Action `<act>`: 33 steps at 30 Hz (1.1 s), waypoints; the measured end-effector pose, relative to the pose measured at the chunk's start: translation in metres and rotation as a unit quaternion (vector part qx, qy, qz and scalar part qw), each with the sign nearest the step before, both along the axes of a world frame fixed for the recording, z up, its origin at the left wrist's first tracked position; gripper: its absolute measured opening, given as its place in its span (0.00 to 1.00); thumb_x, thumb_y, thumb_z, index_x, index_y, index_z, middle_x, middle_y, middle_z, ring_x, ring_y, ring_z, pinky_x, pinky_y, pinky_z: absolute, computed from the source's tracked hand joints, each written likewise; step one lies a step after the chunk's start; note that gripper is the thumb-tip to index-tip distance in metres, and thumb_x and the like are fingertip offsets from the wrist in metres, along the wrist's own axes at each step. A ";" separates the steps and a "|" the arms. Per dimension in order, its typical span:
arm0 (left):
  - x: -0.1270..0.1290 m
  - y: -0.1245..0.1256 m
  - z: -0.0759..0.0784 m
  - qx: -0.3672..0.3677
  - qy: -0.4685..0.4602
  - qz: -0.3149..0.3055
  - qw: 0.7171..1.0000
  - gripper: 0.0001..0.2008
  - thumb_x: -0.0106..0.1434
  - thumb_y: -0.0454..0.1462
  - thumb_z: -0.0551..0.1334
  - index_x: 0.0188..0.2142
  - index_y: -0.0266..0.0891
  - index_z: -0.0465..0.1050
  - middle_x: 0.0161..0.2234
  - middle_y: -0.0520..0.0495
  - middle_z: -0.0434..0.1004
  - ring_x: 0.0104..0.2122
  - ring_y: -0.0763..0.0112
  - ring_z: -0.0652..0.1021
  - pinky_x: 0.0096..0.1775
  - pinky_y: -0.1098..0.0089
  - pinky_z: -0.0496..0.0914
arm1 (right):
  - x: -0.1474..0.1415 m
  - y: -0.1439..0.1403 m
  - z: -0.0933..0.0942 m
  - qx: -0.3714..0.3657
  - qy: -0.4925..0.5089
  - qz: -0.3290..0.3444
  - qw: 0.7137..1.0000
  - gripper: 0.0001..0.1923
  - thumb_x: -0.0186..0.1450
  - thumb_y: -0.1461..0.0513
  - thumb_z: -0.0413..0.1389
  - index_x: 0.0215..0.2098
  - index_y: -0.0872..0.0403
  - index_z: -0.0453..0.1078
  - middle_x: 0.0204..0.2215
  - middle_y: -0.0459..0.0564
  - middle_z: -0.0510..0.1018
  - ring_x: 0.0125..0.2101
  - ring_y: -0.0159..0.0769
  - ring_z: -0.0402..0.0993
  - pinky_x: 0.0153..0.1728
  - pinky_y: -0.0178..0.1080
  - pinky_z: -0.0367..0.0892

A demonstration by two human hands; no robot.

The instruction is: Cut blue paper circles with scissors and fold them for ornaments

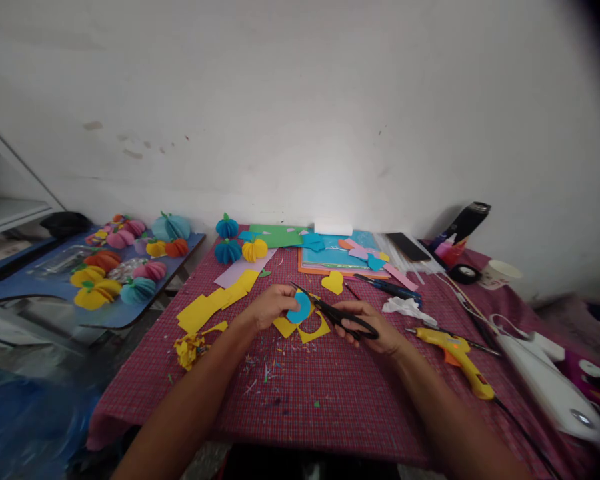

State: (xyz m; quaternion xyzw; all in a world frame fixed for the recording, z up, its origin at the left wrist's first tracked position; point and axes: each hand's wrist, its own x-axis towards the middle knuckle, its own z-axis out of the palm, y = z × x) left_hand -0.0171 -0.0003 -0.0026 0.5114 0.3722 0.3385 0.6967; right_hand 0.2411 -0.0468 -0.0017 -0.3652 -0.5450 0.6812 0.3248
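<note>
My left hand (269,305) pinches a blue paper circle (300,309) above the red checked tablecloth (330,393). My right hand (373,327) grips black scissors (336,313), whose blades point left and meet the blue circle's edge. Yellow paper offcuts (314,331) lie right under the circle. A yellow paper heart (333,282) lies just behind the scissors.
Yellow strips (215,303) and a crumpled yellow scrap (189,348) lie left. A yellow glue gun (460,360) lies right, next to a white device (550,387). Coloured paper sheets (330,257), paper pumpkins (240,248), a phone (407,247) and a cup (499,273) sit behind. A blue board (40,280) holds more pumpkins.
</note>
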 end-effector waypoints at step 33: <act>-0.005 0.002 -0.001 0.017 0.053 -0.047 0.997 0.05 0.44 0.33 0.64 0.23 0.33 0.73 0.20 0.52 0.71 0.18 0.77 0.68 0.23 0.74 0.61 | 0.011 0.003 0.012 0.040 -0.088 0.032 0.995 0.21 0.59 0.54 0.62 0.45 0.59 0.74 0.24 0.45 0.74 0.17 0.25 0.65 0.16 0.27 0.60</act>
